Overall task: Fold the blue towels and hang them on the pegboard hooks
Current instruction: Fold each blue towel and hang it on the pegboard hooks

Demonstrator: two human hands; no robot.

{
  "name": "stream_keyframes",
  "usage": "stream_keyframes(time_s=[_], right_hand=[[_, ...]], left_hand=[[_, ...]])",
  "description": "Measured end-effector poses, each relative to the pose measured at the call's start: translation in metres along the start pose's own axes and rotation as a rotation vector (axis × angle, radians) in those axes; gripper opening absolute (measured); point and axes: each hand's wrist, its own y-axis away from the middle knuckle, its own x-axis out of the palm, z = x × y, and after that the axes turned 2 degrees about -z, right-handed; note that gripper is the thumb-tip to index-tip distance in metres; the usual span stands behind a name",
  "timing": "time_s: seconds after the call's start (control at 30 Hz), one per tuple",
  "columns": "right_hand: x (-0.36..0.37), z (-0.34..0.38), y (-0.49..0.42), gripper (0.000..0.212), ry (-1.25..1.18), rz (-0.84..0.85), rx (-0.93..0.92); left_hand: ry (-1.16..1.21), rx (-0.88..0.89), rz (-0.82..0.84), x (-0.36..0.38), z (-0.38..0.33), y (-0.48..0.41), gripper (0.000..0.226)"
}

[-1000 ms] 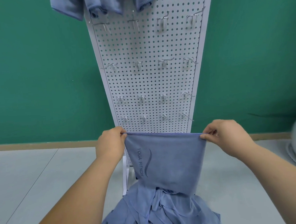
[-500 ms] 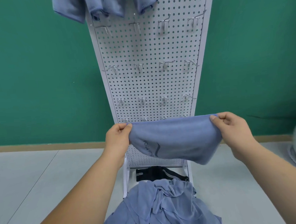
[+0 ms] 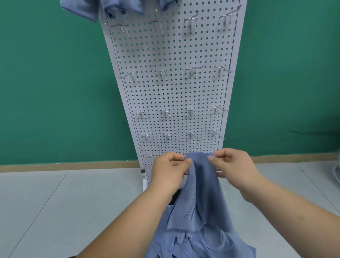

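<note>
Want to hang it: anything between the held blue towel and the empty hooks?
Nothing visible. The blue cloth towel, pinched by the left hand and right hand, hangs before the white pegboard; bare metal hooks sit above.

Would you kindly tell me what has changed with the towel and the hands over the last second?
The left hand and right hand came together, bringing the top corners of the blue towel inward; spread wide a second ago, it now hangs narrow, folded lengthwise. Both hands kept pinching its top edge throughout. The pegboard, the towels hung at its top and the pile of towels below stayed put.
</note>
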Motion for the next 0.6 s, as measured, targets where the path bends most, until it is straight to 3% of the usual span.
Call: stream_keyframes(time_s=[0.43, 0.6], right_hand=[[0.032, -0.015, 0.015, 0.005, 0.136, -0.045, -0.159], [0.035, -0.012, 0.022, 0.02, 0.23, -0.032, -0.22]], left_hand=[[-0.103, 0.076, 0.051, 0.007, 0.01, 0.01, 0.009], [-0.125, 0.079, 0.053, 0.009, 0.01, 0.013, 0.014]])
